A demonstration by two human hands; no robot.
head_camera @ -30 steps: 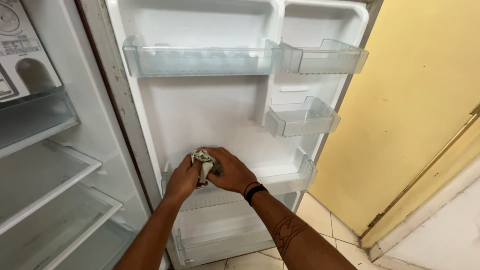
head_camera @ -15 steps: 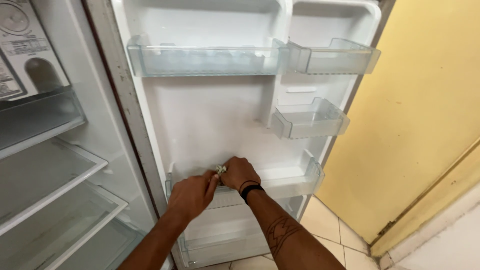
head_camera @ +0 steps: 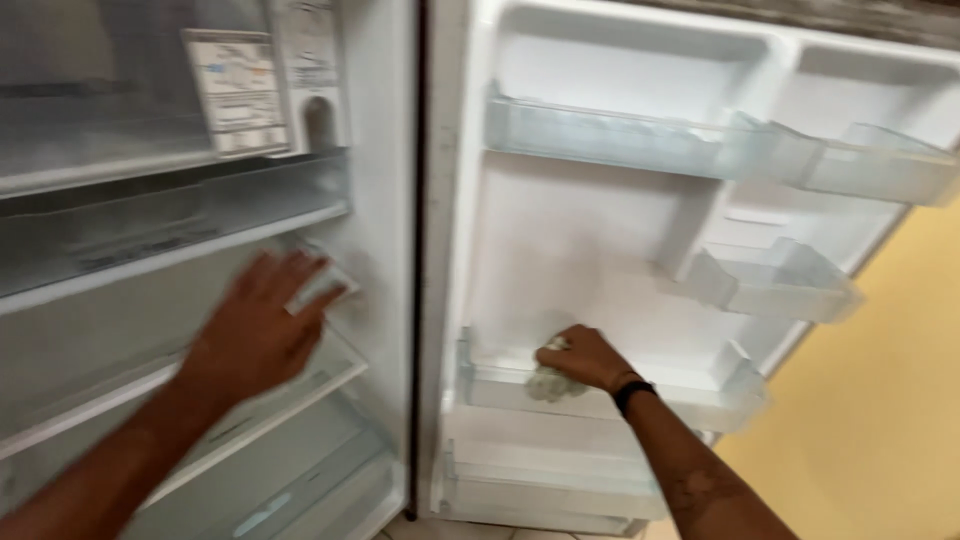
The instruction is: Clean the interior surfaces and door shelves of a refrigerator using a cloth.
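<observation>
An open, empty fridge fills the head view, its white door (head_camera: 560, 240) swung out to the right. My right hand (head_camera: 585, 357) presses a crumpled pale cloth (head_camera: 548, 382) against the clear lower door bin (head_camera: 600, 400). My left hand (head_camera: 255, 325) reaches into the fridge body with fingers spread, touching a small white piece at the right end of a glass shelf (head_camera: 250, 420). The picture is blurred by motion.
Clear door bins hang higher up: a long one (head_camera: 610, 135), a small one (head_camera: 775, 285) and another at the right edge (head_camera: 880, 165). A label panel (head_camera: 240, 90) sits on the fridge's inner wall. A yellow wall (head_camera: 890, 400) stands at the right.
My left hand has left the cloth and moved left into the fridge body. My right hand keeps the cloth on the lower door bin. The view has swung left.
</observation>
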